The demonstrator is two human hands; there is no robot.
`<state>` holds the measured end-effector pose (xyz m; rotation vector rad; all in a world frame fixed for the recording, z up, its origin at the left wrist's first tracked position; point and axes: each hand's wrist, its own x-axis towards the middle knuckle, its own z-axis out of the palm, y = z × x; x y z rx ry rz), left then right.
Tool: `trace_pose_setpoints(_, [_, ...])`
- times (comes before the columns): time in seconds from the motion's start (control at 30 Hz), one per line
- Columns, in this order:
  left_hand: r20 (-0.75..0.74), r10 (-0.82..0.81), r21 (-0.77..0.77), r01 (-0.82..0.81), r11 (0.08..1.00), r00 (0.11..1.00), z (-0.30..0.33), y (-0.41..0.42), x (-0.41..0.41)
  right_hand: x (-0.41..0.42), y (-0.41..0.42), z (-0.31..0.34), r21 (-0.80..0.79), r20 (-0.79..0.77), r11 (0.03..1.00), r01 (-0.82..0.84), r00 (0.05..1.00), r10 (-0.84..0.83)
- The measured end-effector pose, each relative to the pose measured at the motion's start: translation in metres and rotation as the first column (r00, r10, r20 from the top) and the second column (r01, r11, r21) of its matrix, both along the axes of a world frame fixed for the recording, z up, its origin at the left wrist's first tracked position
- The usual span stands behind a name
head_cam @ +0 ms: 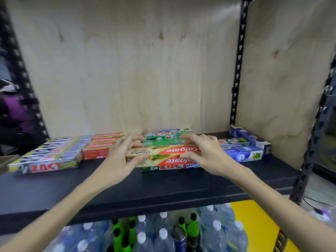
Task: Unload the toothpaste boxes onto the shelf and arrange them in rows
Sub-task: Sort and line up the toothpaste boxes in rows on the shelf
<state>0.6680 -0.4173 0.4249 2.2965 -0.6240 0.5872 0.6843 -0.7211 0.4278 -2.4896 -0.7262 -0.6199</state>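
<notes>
A shop stockroom or store aisle: a black metal shelf [127, 188] holds rows of toothpaste boxes [54, 157], with packed water bottles [163, 235] stored below.

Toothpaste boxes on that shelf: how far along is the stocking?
Well under way. The silver-and-red boxes, the red Colgate boxes and the blue boxes already lie side by side on the black shelf. In hand: the left hand and right hand grip two cream Colgate boxes on top of the green boxes. Left: settling these; one blue box sits askew. Unshelved stock isn't visible.
</notes>
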Motion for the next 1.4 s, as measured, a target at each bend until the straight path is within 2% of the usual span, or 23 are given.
trace_pose_setpoints(0.13, [0.0,0.094,-0.011,-0.094,0.996,0.996,-0.02,0.046,-0.053,-0.037,0.048,-0.016,-0.012,-0.009,0.997,-0.077,0.997,0.077])
trace_pose_setpoints(0.23, [-0.032,0.104,0.052,-0.102,0.993,0.994,-0.03,0.073,-0.073,-0.056,0.075,-0.032,0.012,-0.068,0.995,-0.098,0.993,0.099])
trace_pose_setpoints(0.4, [-0.003,0.232,0.048,-0.231,0.972,0.973,-0.036,0.097,-0.079,-0.078,0.115,-0.045,0.344,-0.165,0.938,-0.03,0.982,0.092])
trace_pose_setpoints(0.53, [-0.014,0.452,-0.186,-0.447,0.875,0.892,-0.049,0.087,-0.102,-0.101,0.153,-0.049,0.545,-0.276,0.833,0.092,0.958,0.074])
trace_pose_setpoints(0.6, [-0.065,0.442,-0.28,-0.442,0.852,0.895,-0.054,0.073,-0.118,-0.108,0.17,-0.054,0.588,-0.352,0.792,0.165,0.933,0.067])
trace_pose_setpoints(0.67, [-0.099,0.393,-0.294,-0.404,0.866,0.914,-0.06,0.058,-0.131,-0.111,0.179,-0.055,0.558,-0.381,0.806,0.198,0.924,0.036])
trace_pose_setpoints(0.73, [-0.133,0.321,-0.305,-0.346,0.887,0.938,-0.062,0.047,-0.14,-0.118,0.184,-0.05,0.597,-0.418,0.787,0.156,0.898,0.139])
trace_pose_setpoints(0.8, [-0.152,0.277,-0.293,-0.311,0.904,0.949,-0.061,0.04,-0.144,-0.126,0.185,-0.043,0.679,-0.473,0.723,0.13,0.83,0.295])
trace_pose_setpoints(0.97, [-0.135,0.288,-0.262,-0.315,0.912,0.948,-0.052,0.043,-0.15,-0.121,0.192,-0.04,0.707,-0.503,0.704,0.058,0.741,0.445])
trace_pose_setpoints(1.07, [-0.176,0.252,-0.26,-0.292,0.92,0.951,-0.049,0.065,-0.145,-0.111,0.184,-0.034,0.669,-0.461,0.742,-0.04,0.761,0.456])
trace_pose_setpoints(1.13, [-0.23,0.165,-0.263,-0.224,0.938,0.959,-0.044,0.087,-0.139,-0.1,0.178,-0.03,0.588,-0.356,0.804,-0.089,0.865,0.355])
trace_pose_setpoints(1.2, [-0.276,0.097,-0.227,-0.163,0.96,0.956,-0.034,0.113,-0.134,-0.083,0.171,-0.027,0.415,-0.176,0.906,-0.086,0.969,0.173])
trace_pose_setpoints(1.27, [-0.323,0.073,-0.172,-0.134,0.976,0.943,-0.024,0.139,-0.125,-0.064,0.166,-0.021,0.176,0.014,0.982,-0.066,0.998,0.064])
trace_pose_setpoints(1.33, [-0.314,0.115,-0.092,-0.151,0.984,0.942,-0.018,0.16,-0.111,-0.047,0.16,-0.012,-0.004,0.012,0.999,-0.036,0.999,0.036])
trace_pose_setpoints(1.4, [-0.255,0.184,0.02,-0.185,0.983,0.949,-0.017,0.171,-0.095,-0.034,0.154,-0.003,-0.087,-0.124,0.996,-0.026,0.992,0.015])
